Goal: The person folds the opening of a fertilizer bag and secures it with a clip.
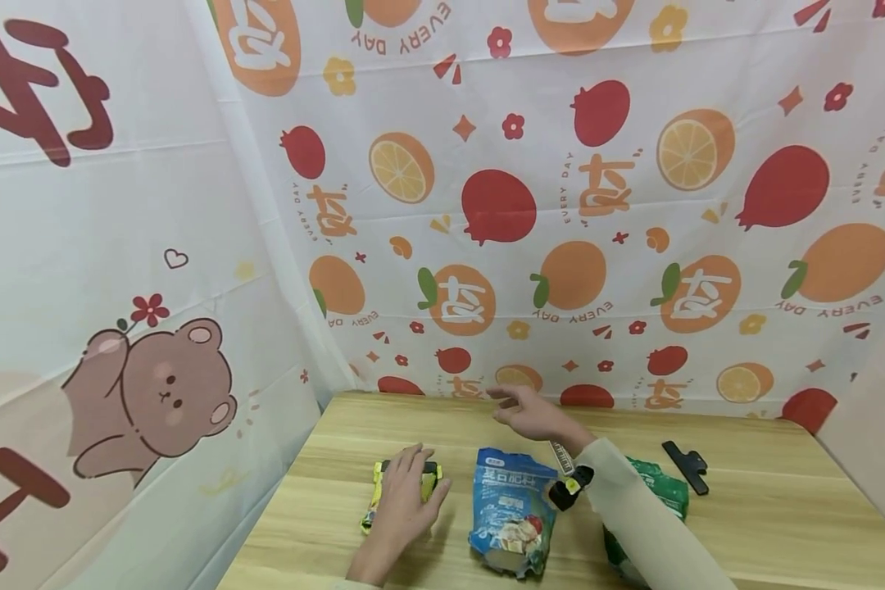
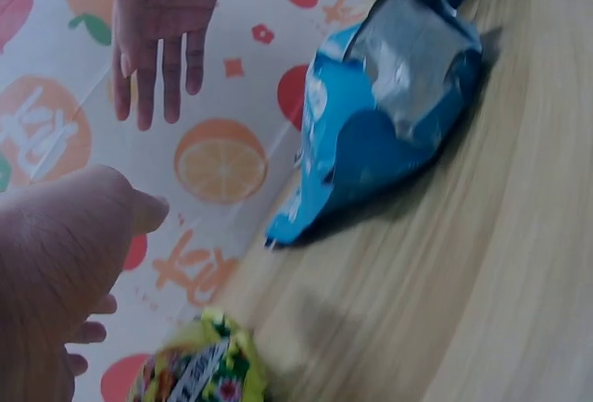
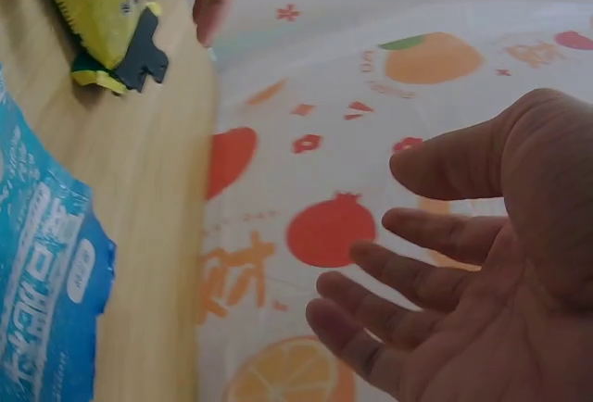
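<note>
Yellow bag (image 3: pixel 102 15): Lies on the wooden table (image 1: pixel 774 500) beneath the left hand (image 1: pixel 404 504), left of the blue bag (image 1: pixel 512 510) in the head view.
Yellow film: Probably feels light, soft and slippery; likely tolerates gentle squeezing.
Black clip (image 3: pixel 145 53): Looks stiff at the far end; seems a firm hold, as does the plump middle.
Printed front: Shines crinkled and multicoloured.
Left hand: Spreads over the yellow bag; cannot tell if touching.
Right hand (image 1: pixel 533 414): Hovers with fingers apart, holding nothing.
</note>
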`<act>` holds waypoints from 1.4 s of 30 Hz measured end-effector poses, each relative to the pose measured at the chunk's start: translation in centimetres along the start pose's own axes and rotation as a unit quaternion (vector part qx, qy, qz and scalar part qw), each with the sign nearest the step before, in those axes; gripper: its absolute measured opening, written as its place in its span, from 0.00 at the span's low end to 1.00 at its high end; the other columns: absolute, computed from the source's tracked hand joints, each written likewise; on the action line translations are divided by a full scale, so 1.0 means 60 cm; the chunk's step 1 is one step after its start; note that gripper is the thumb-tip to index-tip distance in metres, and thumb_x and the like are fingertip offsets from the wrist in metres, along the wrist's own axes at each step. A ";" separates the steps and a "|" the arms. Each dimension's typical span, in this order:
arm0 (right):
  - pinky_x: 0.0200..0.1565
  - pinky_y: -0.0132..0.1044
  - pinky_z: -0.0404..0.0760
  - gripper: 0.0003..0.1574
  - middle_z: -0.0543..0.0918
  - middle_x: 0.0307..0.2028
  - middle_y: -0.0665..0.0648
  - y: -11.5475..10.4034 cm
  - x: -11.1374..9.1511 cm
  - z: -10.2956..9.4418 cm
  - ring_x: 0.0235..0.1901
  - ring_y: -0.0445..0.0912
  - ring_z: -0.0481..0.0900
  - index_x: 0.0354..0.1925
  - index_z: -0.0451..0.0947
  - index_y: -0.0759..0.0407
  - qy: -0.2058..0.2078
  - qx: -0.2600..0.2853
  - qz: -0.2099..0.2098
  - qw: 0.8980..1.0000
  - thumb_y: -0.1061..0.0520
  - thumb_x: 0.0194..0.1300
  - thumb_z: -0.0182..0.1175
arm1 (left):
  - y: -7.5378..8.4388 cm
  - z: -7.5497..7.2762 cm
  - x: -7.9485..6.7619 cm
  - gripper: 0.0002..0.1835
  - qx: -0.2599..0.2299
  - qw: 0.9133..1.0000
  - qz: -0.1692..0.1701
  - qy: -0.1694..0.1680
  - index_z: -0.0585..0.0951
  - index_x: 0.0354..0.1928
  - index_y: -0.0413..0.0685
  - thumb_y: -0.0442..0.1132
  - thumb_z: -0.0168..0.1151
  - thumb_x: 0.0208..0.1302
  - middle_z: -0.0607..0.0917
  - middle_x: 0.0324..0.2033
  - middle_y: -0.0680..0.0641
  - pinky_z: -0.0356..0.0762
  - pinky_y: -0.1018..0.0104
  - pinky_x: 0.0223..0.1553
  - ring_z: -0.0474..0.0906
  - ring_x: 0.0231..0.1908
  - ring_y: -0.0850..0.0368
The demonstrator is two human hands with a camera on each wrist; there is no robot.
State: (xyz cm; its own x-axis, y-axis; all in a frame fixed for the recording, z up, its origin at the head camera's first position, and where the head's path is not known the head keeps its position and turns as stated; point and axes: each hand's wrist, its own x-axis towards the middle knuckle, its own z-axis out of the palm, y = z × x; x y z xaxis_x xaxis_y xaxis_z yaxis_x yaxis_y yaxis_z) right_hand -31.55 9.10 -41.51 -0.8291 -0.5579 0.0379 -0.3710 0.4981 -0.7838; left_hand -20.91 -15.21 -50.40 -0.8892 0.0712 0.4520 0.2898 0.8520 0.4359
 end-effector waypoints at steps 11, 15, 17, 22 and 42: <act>0.60 0.62 0.78 0.30 0.75 0.68 0.65 0.012 -0.069 -0.019 0.63 0.63 0.76 0.72 0.67 0.59 0.084 -0.055 -0.003 0.995 0.58 0.75 0.55 | 0.041 0.026 0.016 0.21 -0.046 0.998 0.038 -0.001 0.78 0.59 0.41 0.42 0.65 0.69 0.84 0.55 0.39 0.79 0.44 0.57 0.79 0.58 0.41; 0.58 0.60 0.80 0.29 0.77 0.66 0.65 0.020 -0.096 -0.011 0.62 0.63 0.77 0.70 0.69 0.59 0.112 -0.073 0.028 0.991 0.58 0.74 0.57 | 0.051 0.035 0.022 0.21 -0.073 0.996 0.021 -0.043 0.76 0.61 0.41 0.44 0.63 0.71 0.84 0.57 0.38 0.78 0.41 0.58 0.79 0.59 0.38; 0.58 0.59 0.80 0.29 0.77 0.65 0.67 0.026 -0.107 -0.005 0.61 0.64 0.78 0.70 0.69 0.62 0.125 -0.081 0.037 0.988 0.59 0.73 0.58 | 0.054 0.039 0.025 0.22 -0.087 0.994 0.010 -0.065 0.76 0.62 0.42 0.47 0.61 0.73 0.83 0.58 0.38 0.78 0.40 0.58 0.79 0.59 0.37; 0.52 0.56 0.84 0.30 0.79 0.61 0.70 0.044 -0.129 0.014 0.56 0.63 0.81 0.68 0.71 0.66 0.139 -0.073 0.065 0.985 0.61 0.70 0.62 | 0.056 0.047 0.027 0.24 -0.107 0.988 -0.007 -0.115 0.75 0.63 0.41 0.50 0.59 0.74 0.83 0.58 0.36 0.82 0.43 0.54 0.81 0.57 0.39; 0.53 0.64 0.79 0.33 0.78 0.59 0.74 0.105 -0.147 0.057 0.57 0.69 0.78 0.67 0.70 0.67 0.066 -0.056 0.167 0.982 0.58 0.67 0.65 | 0.053 0.083 0.039 0.25 -0.148 0.968 -0.059 -0.193 0.73 0.66 0.40 0.49 0.58 0.75 0.83 0.54 0.37 0.78 0.40 0.53 0.80 0.54 0.40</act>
State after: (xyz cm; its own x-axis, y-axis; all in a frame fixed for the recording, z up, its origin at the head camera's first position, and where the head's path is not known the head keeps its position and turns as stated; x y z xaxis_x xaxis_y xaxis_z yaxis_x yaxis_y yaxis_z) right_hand -25.16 14.86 -48.88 -0.9565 -0.2637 -0.1251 -0.1061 0.7133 -0.6928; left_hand -23.85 -9.76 -51.83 -0.9719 0.2197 0.0848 0.2155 0.6847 0.6962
